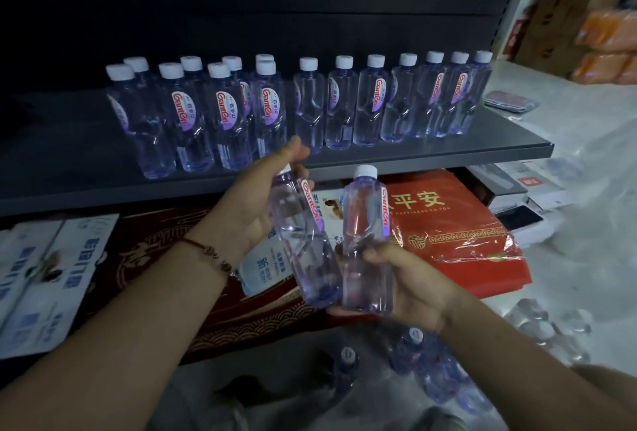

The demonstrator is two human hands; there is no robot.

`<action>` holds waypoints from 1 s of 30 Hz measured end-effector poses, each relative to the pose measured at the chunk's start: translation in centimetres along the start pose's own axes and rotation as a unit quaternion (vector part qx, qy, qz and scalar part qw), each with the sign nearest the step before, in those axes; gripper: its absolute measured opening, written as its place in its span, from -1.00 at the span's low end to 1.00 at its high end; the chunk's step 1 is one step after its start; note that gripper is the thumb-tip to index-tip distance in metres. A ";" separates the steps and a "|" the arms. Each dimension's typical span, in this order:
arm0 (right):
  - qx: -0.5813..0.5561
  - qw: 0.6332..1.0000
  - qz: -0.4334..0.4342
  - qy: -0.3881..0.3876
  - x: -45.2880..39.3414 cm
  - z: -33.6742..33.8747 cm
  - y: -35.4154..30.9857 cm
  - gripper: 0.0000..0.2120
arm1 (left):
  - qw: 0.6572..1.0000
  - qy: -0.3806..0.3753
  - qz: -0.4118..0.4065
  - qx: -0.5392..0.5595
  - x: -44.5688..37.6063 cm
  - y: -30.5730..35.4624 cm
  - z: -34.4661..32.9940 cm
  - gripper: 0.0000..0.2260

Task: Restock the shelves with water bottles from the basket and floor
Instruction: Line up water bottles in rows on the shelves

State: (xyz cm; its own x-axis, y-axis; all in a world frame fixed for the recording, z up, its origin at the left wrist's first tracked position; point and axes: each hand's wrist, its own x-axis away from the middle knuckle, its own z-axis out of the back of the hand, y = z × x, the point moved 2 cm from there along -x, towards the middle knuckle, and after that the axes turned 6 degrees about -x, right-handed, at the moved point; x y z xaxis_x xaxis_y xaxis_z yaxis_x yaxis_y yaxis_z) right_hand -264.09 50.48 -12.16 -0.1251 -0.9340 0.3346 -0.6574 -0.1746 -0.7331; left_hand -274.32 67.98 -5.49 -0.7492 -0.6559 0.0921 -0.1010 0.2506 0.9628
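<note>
Left hand: my left hand [255,203] is curled round the upper half of a tilted bottle [305,241], thumb up near its cap, fingers behind the label.

Right hand: my right hand [406,287] cups the base of an upright bottle [367,248], thumb across its lower front; it also seems to bear the foot of the tilted one, though I cannot tell for sure.

Where the two bottles are: both in the air, touching low down, just below the front lip of the shelf [431,151] and in front of the red box [455,223] on the level beneath.

Shelf row: the standing bottles [310,103] run left to right, doubled up at the left, single file at the right, with a small gap just right of the doubled group.

Step in hand, as I judge it: part the pair so each hand owns one bottle, then stand them on the shelf.

Doing it well: I should take the tilted one fully into the left hand before lifting, bring it upright, and clear the shelf lip with both bases before moving in.

Placing: set each base down flat in front of the single row, label facing out like its neighbours, and let go only once it stands.

Risk: a nudge to one standing bottle could topple the close-packed row.

Left to do: more bottles on the floor [424,361] wait near my arms.
</note>
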 end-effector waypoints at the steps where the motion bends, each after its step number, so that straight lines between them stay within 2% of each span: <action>1: -0.028 0.999 0.002 -0.015 -0.4 -0.2 0.3 -0.47 | 1.000 0.016 -0.008 0.002 0.0 0.0 0.0 -0.55; 4: -0.049 0.998 0.009 -0.033 -1.3 -0.7 0.8 -0.22 | 0.994 0.078 -0.057 -0.054 -0.1 -0.3 -0.1 -0.53; 6: -0.066 0.997 0.014 -0.033 -1.6 -0.7 0.9 -0.26 | 0.984 0.115 -0.090 -0.107 0.1 -0.3 -0.4 -0.48; 8: -0.071 0.997 0.018 -0.027 -1.8 -0.5 0.9 -0.22 | 0.980 0.112 -0.105 -0.129 0.3 -0.8 -0.5 -0.50; 9: -0.064 0.998 0.021 -0.019 -1.8 -0.4 0.8 -0.17 | 0.984 0.095 -0.083 -0.129 0.4 -1.1 -0.4 -0.49; 11: -0.051 0.998 0.037 0.008 -1.7 -0.1 0.3 -0.13 | 0.983 0.035 0.016 -0.178 0.5 -2.3 -0.1 -0.40; 13: -0.045 0.997 0.056 0.024 -1.8 0.0 -0.1 -0.23 | 0.966 -0.013 0.093 -0.240 0.6 -4.2 0.2 -0.34; 14: -0.036 0.997 0.059 0.035 -1.9 -0.1 -0.2 -0.27 | 0.962 -0.006 0.100 -0.253 0.5 -5.2 0.4 -0.38; 18: 0.054 0.994 0.062 0.073 -2.3 -0.8 0.1 -0.48 | 0.965 0.036 0.055 -0.254 -0.4 -6.8 1.2 -0.50; 21: 0.116 0.983 0.108 0.094 -2.9 -1.3 -0.4 -0.54 | 0.961 0.064 -0.003 -0.268 -1.1 -5.6 2.6 -0.50; 24: 0.200 0.956 0.148 0.158 -4.4 -1.5 -2.0 -0.57 | 0.946 0.108 -0.058 -0.299 -1.3 -3.1 4.2 -0.44; 26: 0.226 0.943 0.168 0.178 -5.9 -1.7 -3.5 -0.59 | 0.944 0.124 -0.081 -0.296 -1.4 -1.5 5.2 -0.49; 30: 0.280 0.903 0.229 0.233 -9.7 -3.1 -7.2 -0.74 | 0.955 0.137 -0.102 -0.242 -1.8 -0.1 6.8 -0.60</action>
State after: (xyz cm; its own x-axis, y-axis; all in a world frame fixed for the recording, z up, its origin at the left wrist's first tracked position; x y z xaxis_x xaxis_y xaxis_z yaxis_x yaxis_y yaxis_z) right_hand -260.43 61.73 -8.30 -0.6732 -0.7385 0.0372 0.0057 -0.0555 -0.9984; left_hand -277.45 73.98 -7.50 -0.5397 -0.8345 -0.1107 0.1378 -0.2173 0.9663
